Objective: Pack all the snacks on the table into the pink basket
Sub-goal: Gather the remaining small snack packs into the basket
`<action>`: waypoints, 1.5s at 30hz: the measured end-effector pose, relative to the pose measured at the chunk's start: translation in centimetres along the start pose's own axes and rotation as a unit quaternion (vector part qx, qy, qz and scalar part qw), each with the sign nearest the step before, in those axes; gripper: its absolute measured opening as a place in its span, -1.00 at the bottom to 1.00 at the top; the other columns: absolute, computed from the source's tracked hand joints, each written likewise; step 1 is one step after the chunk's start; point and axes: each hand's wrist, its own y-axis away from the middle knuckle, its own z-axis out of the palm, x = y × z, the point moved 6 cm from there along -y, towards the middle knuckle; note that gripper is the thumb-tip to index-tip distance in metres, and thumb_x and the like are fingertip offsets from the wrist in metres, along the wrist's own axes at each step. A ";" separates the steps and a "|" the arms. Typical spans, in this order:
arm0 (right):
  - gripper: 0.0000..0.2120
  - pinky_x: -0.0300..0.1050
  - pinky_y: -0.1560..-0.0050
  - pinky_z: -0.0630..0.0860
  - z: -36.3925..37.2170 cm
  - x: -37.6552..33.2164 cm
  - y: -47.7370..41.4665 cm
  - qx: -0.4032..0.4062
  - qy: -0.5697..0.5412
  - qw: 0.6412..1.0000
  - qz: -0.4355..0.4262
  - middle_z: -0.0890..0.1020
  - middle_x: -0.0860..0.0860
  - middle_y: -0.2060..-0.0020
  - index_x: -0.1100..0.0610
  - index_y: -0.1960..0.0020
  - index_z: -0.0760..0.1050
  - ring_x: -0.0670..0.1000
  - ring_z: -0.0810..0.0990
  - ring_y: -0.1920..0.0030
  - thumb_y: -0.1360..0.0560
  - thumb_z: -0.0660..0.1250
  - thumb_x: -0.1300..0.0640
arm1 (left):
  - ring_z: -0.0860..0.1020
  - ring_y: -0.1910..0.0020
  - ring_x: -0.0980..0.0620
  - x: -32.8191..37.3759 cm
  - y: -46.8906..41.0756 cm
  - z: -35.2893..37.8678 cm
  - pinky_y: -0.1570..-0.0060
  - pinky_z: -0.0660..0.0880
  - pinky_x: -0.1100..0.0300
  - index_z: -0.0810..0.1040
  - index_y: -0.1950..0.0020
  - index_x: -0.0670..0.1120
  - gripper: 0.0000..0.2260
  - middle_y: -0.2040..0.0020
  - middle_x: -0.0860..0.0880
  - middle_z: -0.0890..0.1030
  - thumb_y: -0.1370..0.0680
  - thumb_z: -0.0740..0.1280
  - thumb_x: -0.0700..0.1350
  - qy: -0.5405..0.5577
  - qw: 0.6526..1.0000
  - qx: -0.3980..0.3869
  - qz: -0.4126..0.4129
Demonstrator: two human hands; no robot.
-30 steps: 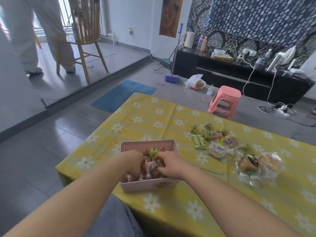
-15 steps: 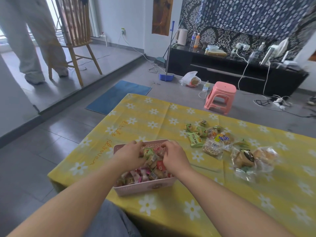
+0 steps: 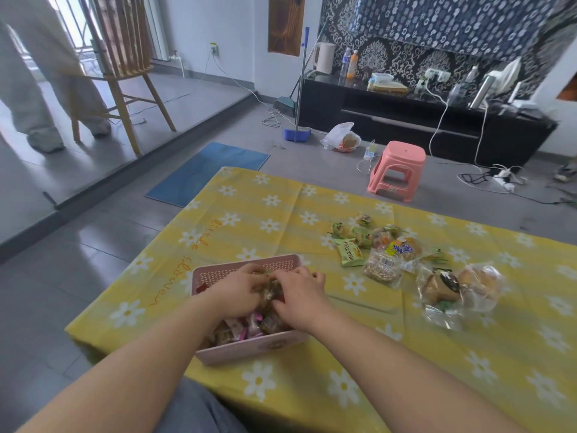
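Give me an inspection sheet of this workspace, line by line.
Surface: yellow daisy tablecloth, creased.
Job's things: pink basket near the front edge, partly filled with wrapped snacks; loose snacks and bagged buns lie to its right, unpacked.
Clutter: nothing seen on the table.
Grippers: left hand and right hand both in the basket, pressing on snacks.
Cables: white cables and power strip on the floor.
Surroundings: pink stool, wooden chair, broom.

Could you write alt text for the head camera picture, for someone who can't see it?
A person's left hand and right hand reach together into a pink plastic basket of wrapped snacks on a yellow daisy-print tablecloth. More wrapped snacks and clear-bagged buns lie to its right.
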 end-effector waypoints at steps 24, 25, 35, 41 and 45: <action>-0.73 0.09 -0.11 0.32 -4.3 9.6 0.4 0.172 0.004 0.985 0.016 0.58 -0.05 -0.02 -0.02 -0.06 0.61 0.06 0.48 -0.10 -0.60 0.16 -0.06 | 0.48 0.10 0.01 7.0 -5.4 -3.3 0.17 0.44 0.09 0.59 -0.03 0.08 -0.80 -0.07 0.05 0.48 -0.54 0.20 0.04 -0.038 0.964 0.263 -0.015; -0.74 0.08 -0.11 0.32 -4.3 11.1 0.5 0.171 0.012 0.985 0.032 0.57 -0.04 -0.04 -0.02 -0.08 0.61 0.07 0.47 -0.12 -0.59 0.17 -0.05 | 0.50 0.07 0.00 8.0 -6.3 -3.0 0.16 0.45 0.09 0.59 -0.03 0.08 -0.80 -0.08 0.05 0.48 -0.53 0.20 0.02 -0.039 0.964 0.261 -0.007; -0.58 0.19 -0.31 0.25 -3.1 24.3 0.6 0.086 0.068 0.980 0.168 0.35 0.08 -0.43 0.01 -0.37 0.42 0.16 0.28 -0.41 -0.57 0.17 -0.11 | 0.48 -0.10 -0.08 14.5 -16.1 0.1 0.04 0.48 0.03 0.56 -0.21 0.06 -0.70 -0.21 -0.02 0.45 -0.51 0.21 0.02 -0.053 0.980 0.190 0.012; -0.59 0.23 -0.35 0.25 -4.2 29.2 -2.6 0.091 0.067 0.975 0.192 0.35 0.08 -0.42 -0.04 -0.36 0.40 0.16 0.27 -0.42 -0.55 0.15 -0.11 | 0.41 -0.22 -0.13 15.7 -21.6 2.2 -0.04 0.46 0.00 0.51 -0.31 0.06 -0.63 -0.28 -0.07 0.41 -0.52 0.25 0.09 -0.059 0.986 0.156 -0.005; -0.46 0.28 -0.36 0.26 -4.4 32.2 -5.8 0.066 0.079 0.977 0.186 0.29 0.11 -0.47 -0.07 -0.43 0.32 0.19 0.21 -0.47 -0.50 0.24 -0.20 | 0.39 -0.26 -0.20 15.2 -24.8 4.0 -0.18 0.40 -0.05 0.49 -0.33 0.08 -0.58 -0.32 -0.12 0.38 -0.52 0.24 0.17 -0.066 0.988 0.139 -0.015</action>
